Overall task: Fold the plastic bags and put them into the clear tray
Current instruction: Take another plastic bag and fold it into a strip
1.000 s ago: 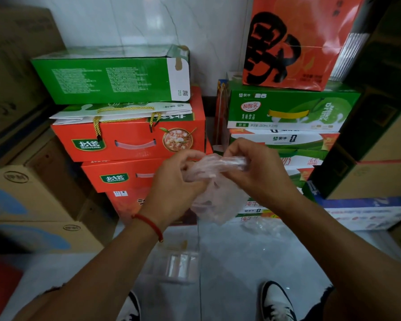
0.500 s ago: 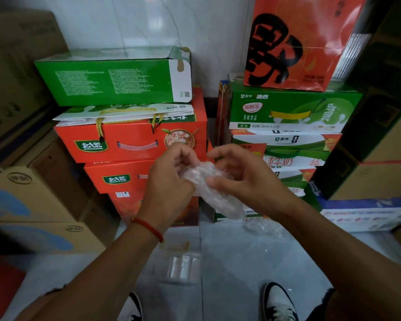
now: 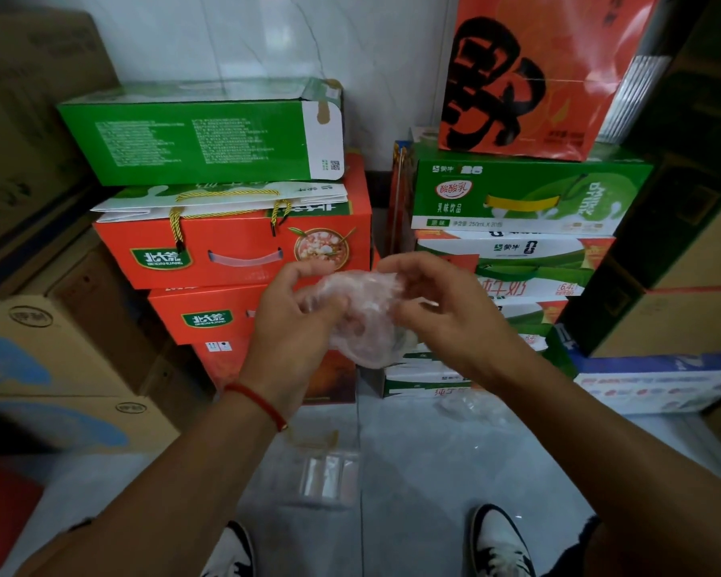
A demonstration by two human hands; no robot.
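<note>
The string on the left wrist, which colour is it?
Red string, seen best in the head view.

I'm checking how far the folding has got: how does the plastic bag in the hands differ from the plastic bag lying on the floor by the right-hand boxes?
The held plastic bag is up in the air, gripped by the left hand and right hand; the loose plastic bag lies untouched on the floor. The held one is bunched compactly; the loose one sprawls flat and crumpled. Both are thin, clear plastic, and neither is in the clear tray.
</note>
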